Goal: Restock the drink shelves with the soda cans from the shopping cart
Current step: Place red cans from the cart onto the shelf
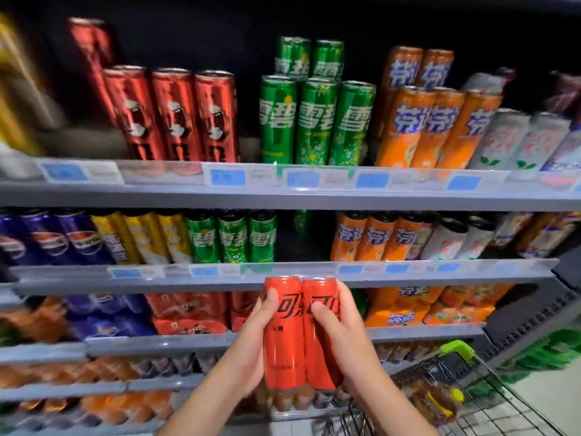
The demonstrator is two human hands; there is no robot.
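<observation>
Left hand (251,338) and right hand (338,335) each clasp one tall red aluminium soda can (284,333), cans touching; above them, green cans (232,237) beside a gap; wire shopping cart (471,394) lower right

View: one head-worn wide-angle camera, no second view to overlap with
Position: standing close before the drink shelves (283,199), at about the height of the upper tiers
Direction: forward and slightly down, square to the shelf fronts
Nearness: the left hand (251,347) and right hand (342,338) sit low centre, close to the lens
Edges: straight shelf rails bow; the left side is blurred
Lower right: shopping cart (456,350) at the frame's corner
</observation>
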